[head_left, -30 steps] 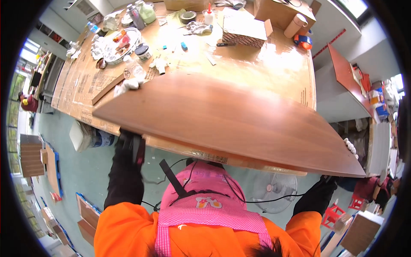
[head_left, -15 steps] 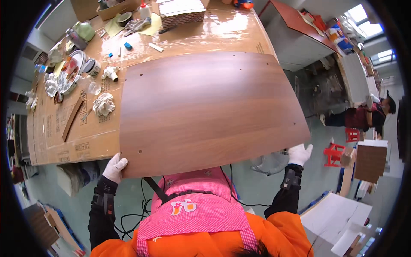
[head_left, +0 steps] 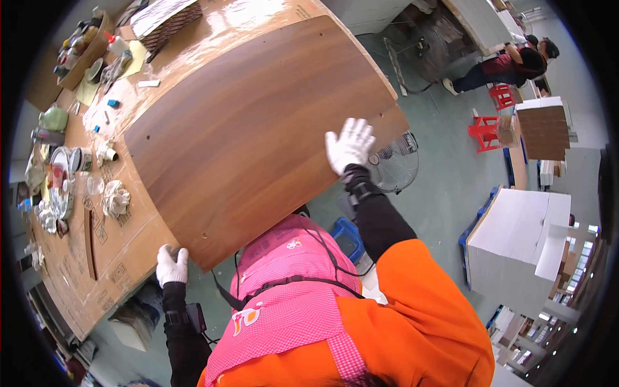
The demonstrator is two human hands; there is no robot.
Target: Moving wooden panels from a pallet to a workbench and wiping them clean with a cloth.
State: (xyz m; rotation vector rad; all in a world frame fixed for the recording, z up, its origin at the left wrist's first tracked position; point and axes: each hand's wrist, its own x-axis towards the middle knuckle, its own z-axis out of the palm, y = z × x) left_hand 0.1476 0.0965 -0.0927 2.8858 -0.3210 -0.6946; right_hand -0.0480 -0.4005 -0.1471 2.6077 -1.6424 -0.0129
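Note:
A large brown wood-grain board (head_left: pixel 258 122) with small holes near its edges lies on the cardboard-covered table, its near edge jutting out past the tabletop. My right hand (head_left: pixel 349 146), in a white glove, rests palm down on the board's right part near the front edge, fingers spread. My left hand (head_left: pixel 171 266), gloved in white too, is at the table's front edge just beside the board's near left corner. Its thumb stands apart from the fingers and it holds nothing; whether it touches the board I cannot tell.
Crumpled cloth (head_left: pixel 116 198), a dark wood strip (head_left: pixel 89 242), a glue bottle (head_left: pixel 117 44) and several jars crowd the table's left side. Right of the board stand a floor fan (head_left: pixel 394 164) and red stools (head_left: pixel 485 133). A person (head_left: pixel 503 69) stands beyond, near stacked white panels (head_left: pixel 516 226).
My view has turned toward the right. My right hand has let go of the board's right corner and now lies on its surface. The left hand has come off the near left corner.

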